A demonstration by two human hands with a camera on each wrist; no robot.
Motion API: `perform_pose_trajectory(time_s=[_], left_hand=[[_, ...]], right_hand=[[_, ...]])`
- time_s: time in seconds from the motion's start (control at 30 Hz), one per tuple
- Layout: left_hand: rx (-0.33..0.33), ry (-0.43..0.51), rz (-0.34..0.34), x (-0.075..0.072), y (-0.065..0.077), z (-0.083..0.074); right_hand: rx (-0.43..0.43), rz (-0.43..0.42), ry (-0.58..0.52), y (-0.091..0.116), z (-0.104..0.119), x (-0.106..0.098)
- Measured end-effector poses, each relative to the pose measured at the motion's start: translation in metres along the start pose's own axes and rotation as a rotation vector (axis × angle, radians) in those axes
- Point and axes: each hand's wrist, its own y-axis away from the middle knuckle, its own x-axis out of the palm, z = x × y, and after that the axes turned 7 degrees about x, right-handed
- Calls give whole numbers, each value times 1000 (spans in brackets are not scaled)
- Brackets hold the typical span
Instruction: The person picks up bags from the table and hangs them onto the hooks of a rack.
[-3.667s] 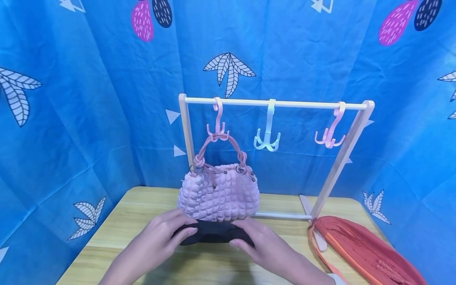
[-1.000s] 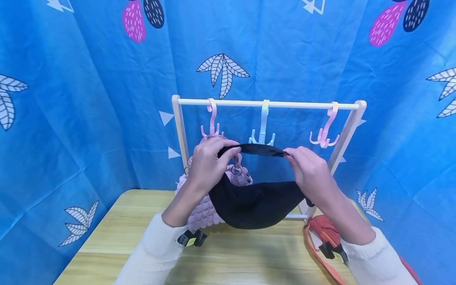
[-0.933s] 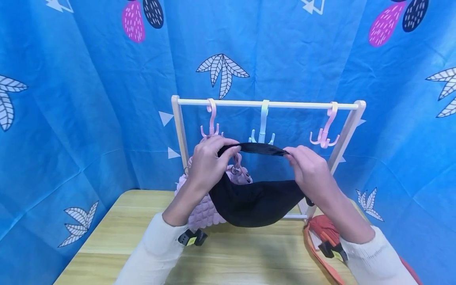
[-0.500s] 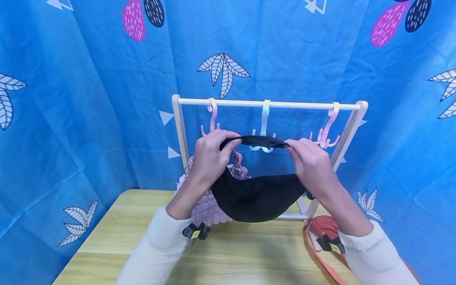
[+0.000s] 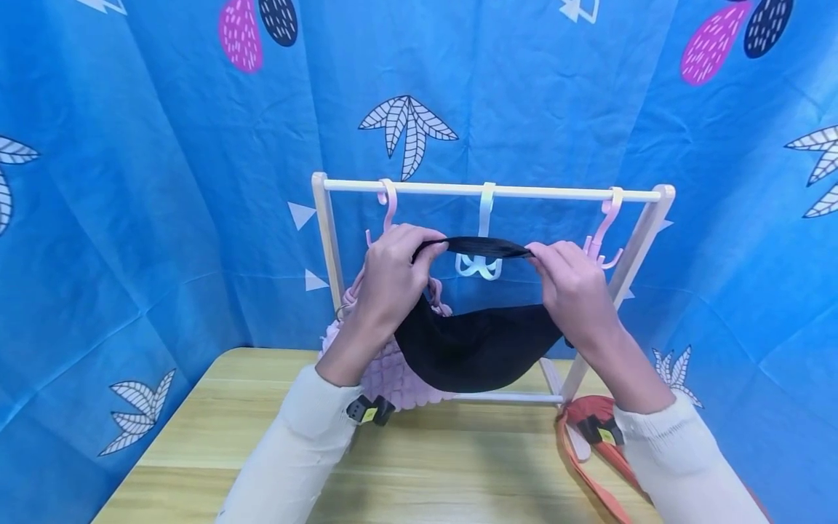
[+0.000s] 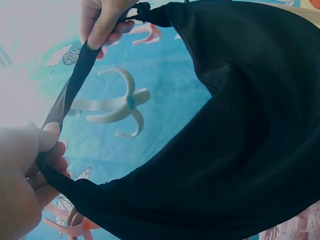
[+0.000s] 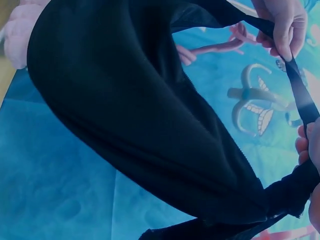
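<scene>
A black crescent-shaped shoulder bag hangs in the air in front of the rack, held up by its strap. The left hand pinches the strap at one side, thumb against fingers. At the other side the right hand pinches it too, so the strap stretches between them. Behind and just below the strap is a mint-green hook with several prongs, apart from the strap in the left wrist view. A zipper edge shows on the bag's body in the right wrist view.
A pink puffy handbag hangs at the left, partly hidden by the left arm. Pink hooks flank the green one on the rack's white bar. An orange-red bag lies at the right on the wooden table.
Earlier both hands were low over the table with the black bag. They have lifted it by its strap; over the last second it rises further, the strap now passing above the green hook's prongs in view.
</scene>
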Motion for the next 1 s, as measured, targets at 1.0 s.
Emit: perform_pose_trajectory(time_s=[1.0], left_hand=[[185, -326, -31, 22, -2, 16]], right_hand=[[-65, -51, 159, 9, -19, 24]])
